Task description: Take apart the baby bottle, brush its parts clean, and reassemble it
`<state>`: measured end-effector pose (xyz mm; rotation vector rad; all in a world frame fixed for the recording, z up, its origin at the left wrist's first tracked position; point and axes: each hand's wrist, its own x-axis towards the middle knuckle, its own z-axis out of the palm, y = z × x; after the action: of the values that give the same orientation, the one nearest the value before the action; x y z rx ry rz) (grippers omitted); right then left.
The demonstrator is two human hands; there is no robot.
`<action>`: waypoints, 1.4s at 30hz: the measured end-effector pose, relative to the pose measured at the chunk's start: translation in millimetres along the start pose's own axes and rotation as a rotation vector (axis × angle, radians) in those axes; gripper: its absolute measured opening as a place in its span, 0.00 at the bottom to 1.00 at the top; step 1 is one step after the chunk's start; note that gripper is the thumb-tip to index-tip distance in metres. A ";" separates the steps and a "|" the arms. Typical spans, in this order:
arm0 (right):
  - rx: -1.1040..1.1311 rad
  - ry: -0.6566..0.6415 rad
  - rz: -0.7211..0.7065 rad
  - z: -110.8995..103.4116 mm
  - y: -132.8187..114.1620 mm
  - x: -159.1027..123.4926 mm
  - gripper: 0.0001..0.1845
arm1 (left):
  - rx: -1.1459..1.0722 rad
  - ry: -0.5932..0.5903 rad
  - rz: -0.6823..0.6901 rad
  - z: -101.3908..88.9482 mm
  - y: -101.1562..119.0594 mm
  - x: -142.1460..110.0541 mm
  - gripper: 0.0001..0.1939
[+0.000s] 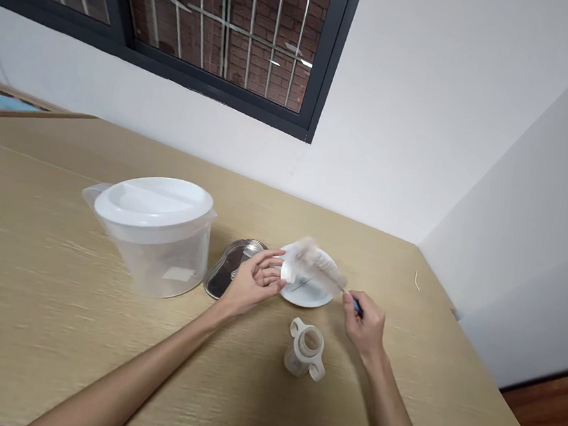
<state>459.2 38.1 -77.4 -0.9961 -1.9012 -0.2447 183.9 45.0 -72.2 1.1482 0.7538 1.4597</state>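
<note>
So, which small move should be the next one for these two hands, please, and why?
I would probably press the brush gently on the small white piece, keeping both over the bowl. The left hand holds the piece, and the right hand has the brush close by; blur hides whether they touch.

Lighting moderate, diffuse; source out of view. Soft shadows on table (99,356), darkest near bottom ctr. Small glints on window bars (251,29). Brush head (316,266) motion-blurred; wide-angle stretch toward edges.
</note>
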 end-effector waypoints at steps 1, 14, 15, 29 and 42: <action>-0.003 -0.042 -0.019 1.4 -1.2 -0.4 0.12 | -0.013 0.001 0.005 1.3 1.3 -1.3 0.33; -0.048 -0.100 -0.054 3.9 -4.9 0.9 0.11 | -0.027 -0.027 0.041 8.7 16.1 -10.6 0.34; -0.093 -0.087 -0.040 4.3 -3.4 0.9 0.10 | -0.029 -0.032 0.037 8.7 16.1 -10.9 0.35; -0.060 0.018 -0.049 7.7 -7.2 -0.4 0.06 | -0.083 0.071 -0.015 5.8 29.3 -12.2 0.36; -0.086 0.111 -0.016 4.1 -10.5 2.8 0.08 | -0.300 -0.018 -0.249 4.6 28.9 -12.3 0.33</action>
<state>448.3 35.0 -75.0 -1.0038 -1.8111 -0.3862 177.4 26.1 -47.5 0.8078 0.6158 1.2988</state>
